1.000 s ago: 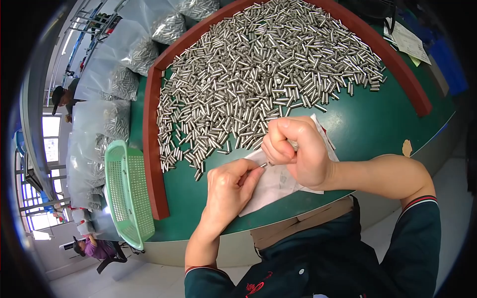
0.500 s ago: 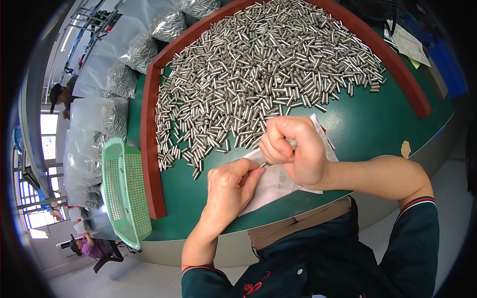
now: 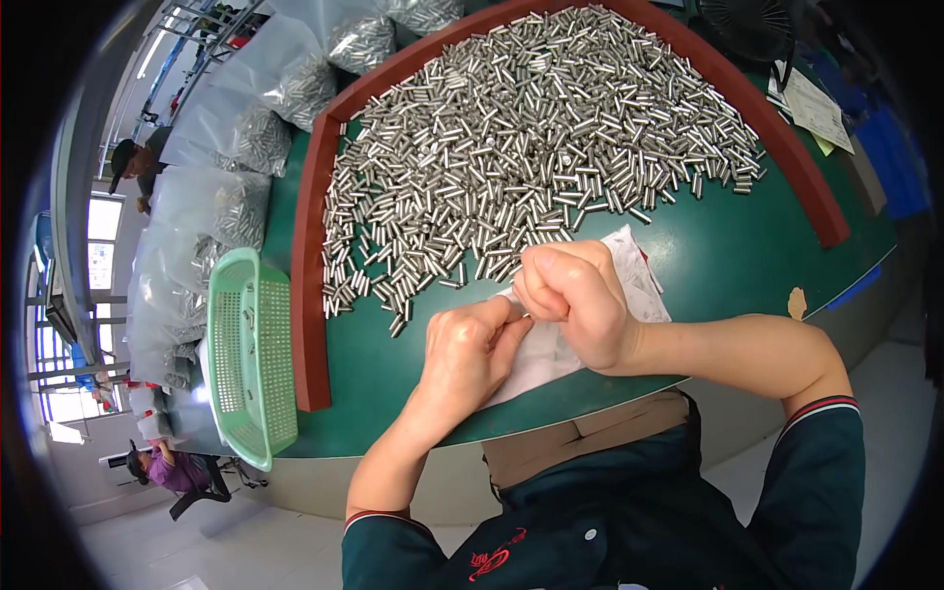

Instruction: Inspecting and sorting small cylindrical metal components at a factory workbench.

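Thumb and forefinger of the left hand [image 3: 464,346] are pinched narrow, and there at their tips is a short silver metal pin [image 3: 528,315]! Right up against it comes the right hand [image 3: 580,307], curled into a fist, thumb laid along the bent forefinger. Only a glint of metal shows between them, so it's hard to say whether the right fingers grip the pin too.

Directly below the hands, a creased white cloth [image 3: 629,265] lies on the smooth green tabletop [image 3: 728,251], spreading out on both sides of the right fist. Just beyond, what a crowd of metal: a broad heap of loose silver cylindrical pins [image 3: 541,138], with stragglers scattered along its near edge! A reddish-brown straight-sided frame [image 3: 311,265] walls it in at the left, back and right, open toward the person.

Outside the left wall stands a long light-green perforated plastic basket [image 3: 280,366], a few pins on its bottom. Behind it, clear plastic bags of metal pieces [image 3: 241,211] line up toward the back. Over on the right, a beige scrap [image 3: 796,303] sits near the table edge, and white paper sheets [image 3: 811,110] lie past the frame, near a black fan [image 3: 747,25].
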A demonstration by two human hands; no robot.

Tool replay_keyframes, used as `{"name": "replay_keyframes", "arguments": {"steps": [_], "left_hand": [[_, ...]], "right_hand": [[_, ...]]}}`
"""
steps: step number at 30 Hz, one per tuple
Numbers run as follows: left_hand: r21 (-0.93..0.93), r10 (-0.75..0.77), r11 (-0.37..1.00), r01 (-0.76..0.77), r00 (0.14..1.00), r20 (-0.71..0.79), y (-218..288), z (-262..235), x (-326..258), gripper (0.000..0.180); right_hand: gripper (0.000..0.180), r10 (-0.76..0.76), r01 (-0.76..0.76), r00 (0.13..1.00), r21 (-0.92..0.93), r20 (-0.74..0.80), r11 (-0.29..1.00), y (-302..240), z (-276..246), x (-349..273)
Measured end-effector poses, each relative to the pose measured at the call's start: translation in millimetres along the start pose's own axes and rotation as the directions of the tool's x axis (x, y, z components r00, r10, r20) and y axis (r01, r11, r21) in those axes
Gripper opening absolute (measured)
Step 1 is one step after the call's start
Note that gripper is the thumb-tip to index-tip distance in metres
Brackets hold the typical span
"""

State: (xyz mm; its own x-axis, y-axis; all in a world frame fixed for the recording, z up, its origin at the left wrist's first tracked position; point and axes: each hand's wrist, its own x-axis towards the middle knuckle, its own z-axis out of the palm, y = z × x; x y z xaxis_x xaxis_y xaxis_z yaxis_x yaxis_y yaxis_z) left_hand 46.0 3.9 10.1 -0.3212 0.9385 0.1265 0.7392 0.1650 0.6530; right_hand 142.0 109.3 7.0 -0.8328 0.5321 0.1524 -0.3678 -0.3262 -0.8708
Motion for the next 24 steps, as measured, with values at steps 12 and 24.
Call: {"name": "replay_keyframes", "arguments": {"steps": [12, 24], "left_hand": [[-0.986, -0.286, 0.032, 0.164, 0.947, 0.148, -37.2, -48.6, 0.5, 0.008], [0.181, -0.196, 0.960, 0.215, 0.974, -0.117, -32.5, -32.9, 5.1, 0.013]], "right_hand": [[0.036, 0.114, -0.113, 0.994, 0.172, 0.005, 0.979, 4.1, -8.2, 1.8], [0.033, 0.134, -0.140, 0.990, 0.169, 0.047, 0.976, 1.0, -10.1, 5.4]]}}
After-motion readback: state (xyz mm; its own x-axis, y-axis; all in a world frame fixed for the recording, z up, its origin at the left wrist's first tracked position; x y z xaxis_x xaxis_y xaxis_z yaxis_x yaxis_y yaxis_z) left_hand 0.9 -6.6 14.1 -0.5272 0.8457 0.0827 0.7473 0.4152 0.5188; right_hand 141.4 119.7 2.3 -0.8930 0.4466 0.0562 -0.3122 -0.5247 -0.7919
